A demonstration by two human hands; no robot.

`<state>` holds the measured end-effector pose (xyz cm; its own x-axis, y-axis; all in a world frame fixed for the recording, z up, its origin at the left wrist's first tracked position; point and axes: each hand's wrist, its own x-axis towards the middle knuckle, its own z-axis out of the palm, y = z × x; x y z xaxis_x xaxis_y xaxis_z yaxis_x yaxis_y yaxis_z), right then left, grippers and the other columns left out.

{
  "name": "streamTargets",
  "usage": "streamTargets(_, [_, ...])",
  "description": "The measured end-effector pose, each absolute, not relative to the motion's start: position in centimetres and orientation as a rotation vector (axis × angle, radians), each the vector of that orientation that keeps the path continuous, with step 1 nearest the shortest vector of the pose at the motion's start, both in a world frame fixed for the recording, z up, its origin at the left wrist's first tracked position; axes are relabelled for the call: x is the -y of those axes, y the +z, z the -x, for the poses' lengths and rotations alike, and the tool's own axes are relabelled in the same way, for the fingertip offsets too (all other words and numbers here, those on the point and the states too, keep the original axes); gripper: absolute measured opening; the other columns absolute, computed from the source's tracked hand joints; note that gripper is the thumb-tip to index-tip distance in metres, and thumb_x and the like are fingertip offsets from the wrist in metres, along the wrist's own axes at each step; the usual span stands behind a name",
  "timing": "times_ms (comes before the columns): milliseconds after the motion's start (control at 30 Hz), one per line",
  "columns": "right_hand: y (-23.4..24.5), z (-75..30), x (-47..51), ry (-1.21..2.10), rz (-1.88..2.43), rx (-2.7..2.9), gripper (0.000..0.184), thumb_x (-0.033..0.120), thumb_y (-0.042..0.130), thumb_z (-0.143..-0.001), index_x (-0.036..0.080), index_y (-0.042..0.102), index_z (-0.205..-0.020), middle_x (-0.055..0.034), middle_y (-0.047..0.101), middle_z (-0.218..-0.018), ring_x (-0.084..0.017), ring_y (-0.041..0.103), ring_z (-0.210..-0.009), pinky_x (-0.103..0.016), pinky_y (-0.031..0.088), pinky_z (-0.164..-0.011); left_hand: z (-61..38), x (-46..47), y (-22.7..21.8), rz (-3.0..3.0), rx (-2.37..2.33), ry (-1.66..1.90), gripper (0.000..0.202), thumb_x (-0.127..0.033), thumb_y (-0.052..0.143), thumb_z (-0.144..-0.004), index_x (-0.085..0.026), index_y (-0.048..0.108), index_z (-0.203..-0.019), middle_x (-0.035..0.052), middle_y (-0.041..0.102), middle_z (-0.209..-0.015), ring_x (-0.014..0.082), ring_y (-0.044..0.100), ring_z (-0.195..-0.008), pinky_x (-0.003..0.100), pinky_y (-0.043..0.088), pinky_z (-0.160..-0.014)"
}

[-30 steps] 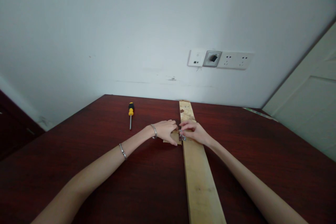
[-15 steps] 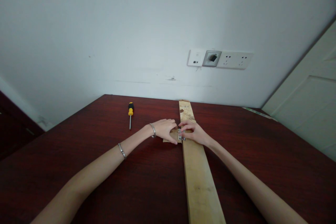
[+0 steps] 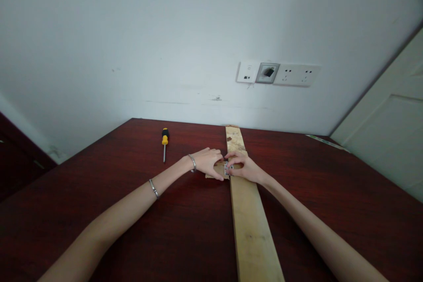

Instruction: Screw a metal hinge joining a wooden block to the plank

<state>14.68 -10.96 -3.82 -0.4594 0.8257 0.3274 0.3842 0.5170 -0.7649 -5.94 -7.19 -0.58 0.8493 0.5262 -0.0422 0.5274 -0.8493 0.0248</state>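
Note:
A long pale wooden plank (image 3: 251, 220) lies lengthwise on a dark red table (image 3: 132, 211). A small wooden block (image 3: 220, 171) sits against the plank's left edge. A small metal hinge (image 3: 228, 168) lies across the joint between block and plank. My left hand (image 3: 207, 161) rests on the small block, fingers curled over it and pressing it. My right hand (image 3: 246, 167) lies on the plank with its fingertips pinched on the hinge. Both wrists reach in from the near edge; the left arm wears two thin bracelets.
A screwdriver (image 3: 164, 141) with a yellow and black handle lies on the table to the left of my hands, tip pointing toward me. A wall with a socket strip (image 3: 277, 74) stands behind the table. A pale door (image 3: 386, 136) is at the right.
Both hands stay on the block and hinge; the fingers shifted only slightly and the view barely moved.

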Motion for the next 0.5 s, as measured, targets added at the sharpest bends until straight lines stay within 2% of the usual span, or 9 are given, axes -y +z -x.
streamTargets(500, [-3.61,-14.94,11.00,0.774,0.965,2.111,0.009,0.035,0.076,-0.069,0.027,0.075,-0.073,-0.0063,0.060,-0.112,-0.024,0.056,-0.109,-0.043,0.040,-0.100,5.96,7.21,-0.43,-2.984,-0.856,-0.035,0.065,-0.072,0.063,-0.067,-0.015,0.059,-0.100,0.0061,0.058,-0.095,0.0227,0.057,-0.087,0.030,0.039,-0.071])
